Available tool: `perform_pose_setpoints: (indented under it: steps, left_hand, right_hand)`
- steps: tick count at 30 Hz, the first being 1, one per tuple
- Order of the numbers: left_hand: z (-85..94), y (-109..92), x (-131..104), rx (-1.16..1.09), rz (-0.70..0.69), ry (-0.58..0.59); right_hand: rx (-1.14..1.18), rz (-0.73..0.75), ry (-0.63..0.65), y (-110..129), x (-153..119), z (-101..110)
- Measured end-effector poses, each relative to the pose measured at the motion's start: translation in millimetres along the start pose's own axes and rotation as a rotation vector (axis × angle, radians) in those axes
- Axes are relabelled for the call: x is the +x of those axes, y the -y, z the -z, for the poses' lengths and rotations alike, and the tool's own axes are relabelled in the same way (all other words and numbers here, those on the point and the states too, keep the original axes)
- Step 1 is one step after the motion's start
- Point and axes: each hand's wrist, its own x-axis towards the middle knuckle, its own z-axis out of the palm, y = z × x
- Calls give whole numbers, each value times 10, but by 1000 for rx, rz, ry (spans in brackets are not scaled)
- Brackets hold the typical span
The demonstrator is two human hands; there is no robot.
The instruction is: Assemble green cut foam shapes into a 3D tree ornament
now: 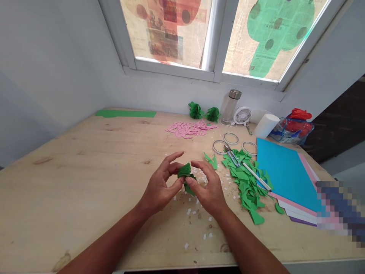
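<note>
Between my two hands, above the wooden table (119, 160), is a small stack of folded dark green paper cut-outs (184, 171). My left hand (162, 184) pinches it from the left, thumb at its lower edge and fingers curved behind. From the other side my right hand (209, 188) grips it with the thumb, its index finger arched over the top. Part of the paper is hidden by the fingers. Small white paper bits (194, 212) are scattered under and around the hands. A loose green scrap (211, 160) lies just beyond my right hand.
Right of my hands are a green scrap pile (246, 186), thread snips (232, 156), a white pen (256, 176), tape rings (230, 138) and blue paper (285, 171). Behind stand pink cut-outs (189, 129), green paper ornaments (195, 110), a glass bottle (229, 106) and a small fan (242, 115).
</note>
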Motion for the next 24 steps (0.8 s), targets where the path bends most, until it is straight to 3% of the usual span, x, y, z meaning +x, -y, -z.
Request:
perform_pose_setpoints:
  steps: [6,16,24]
  left_hand:
    - [-28,10,-2,-1,45,41]
    - [-60,10,46,-287,292,68]
    - [-45,57,50,-219,236,87]
  right_hand:
    - [103,-93,43,-32,34,-9]
    - [340,-263,-27,-137,54,-21]
    - [553,-387,-42,-192,29,-86]
